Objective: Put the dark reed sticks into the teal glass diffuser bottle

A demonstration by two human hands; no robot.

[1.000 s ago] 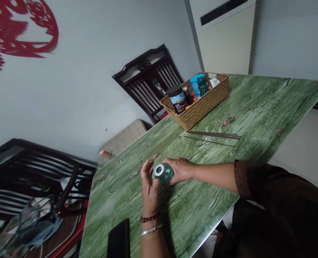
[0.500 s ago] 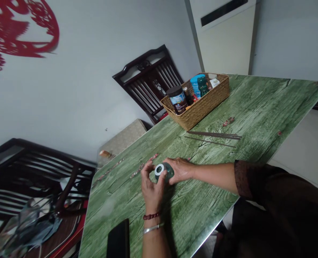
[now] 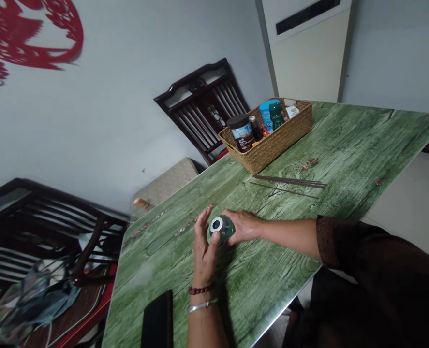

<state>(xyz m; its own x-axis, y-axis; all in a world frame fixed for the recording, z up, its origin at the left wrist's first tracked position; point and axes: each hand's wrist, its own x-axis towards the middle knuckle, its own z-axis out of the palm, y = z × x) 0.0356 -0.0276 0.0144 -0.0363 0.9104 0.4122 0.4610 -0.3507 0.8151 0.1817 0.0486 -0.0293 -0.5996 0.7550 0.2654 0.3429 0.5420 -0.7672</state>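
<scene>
between the left hand (image 3: 205, 251) and right hand (image 3: 242, 225) sits a greenish bottle (image 3: 226, 229).

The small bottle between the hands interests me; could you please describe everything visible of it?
The bottle looks translucent blue-green, like glass or plastic, with a rounded body and a silvery ring around a seemingly open mouth facing the camera. The right hand grips its body over the green table; the left hand seems to touch the ring with its thumb. Its base is hidden.

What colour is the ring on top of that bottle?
The ring looks silvery white; the head view shows it best.
</scene>
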